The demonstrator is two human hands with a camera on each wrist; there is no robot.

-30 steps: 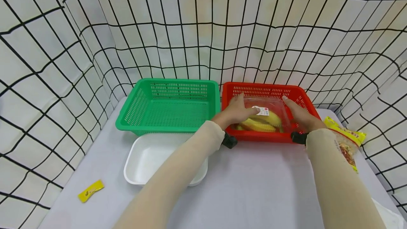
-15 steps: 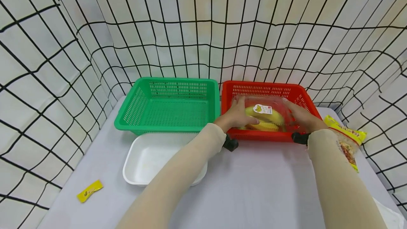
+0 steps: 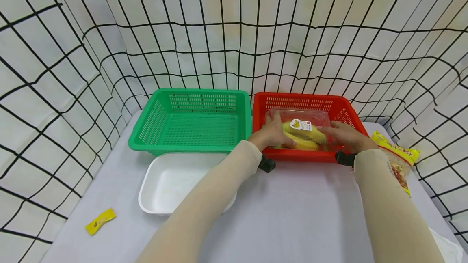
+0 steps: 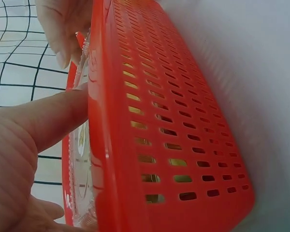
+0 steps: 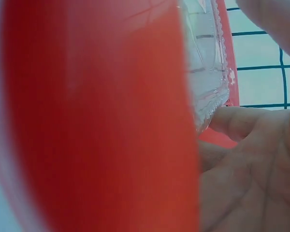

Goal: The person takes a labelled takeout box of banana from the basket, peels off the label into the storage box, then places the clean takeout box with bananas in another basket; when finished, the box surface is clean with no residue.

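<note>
A clear plastic box of bananas (image 3: 303,133), with a white banana label on its lid, sits in the red basket (image 3: 300,156). A bumpy yellow piece shows at the front of the box. My left hand (image 3: 270,132) holds the box's left end, thumb at the front and fingers toward the back. In the left wrist view the thumb reaches over the basket rim onto the lid. My right hand (image 3: 347,135) is at the box's right end, with extended fingers touching its edge. The right wrist view shows fingertips at the box's corner, the basket wall hiding much.
A green basket (image 3: 190,148) stands to the left of the red one. Before it is a white tray (image 3: 172,182), partly behind my left sleeve. A small yellow packet (image 3: 100,221) lies at left, a yellow snack bag (image 3: 396,157) at right. Black netting (image 3: 239,23) surrounds the table.
The box's label has shifted slightly upward and out from beneath my left thumb. My right fingers have moved leftward over the box's right end. The baskets stay in place.
</note>
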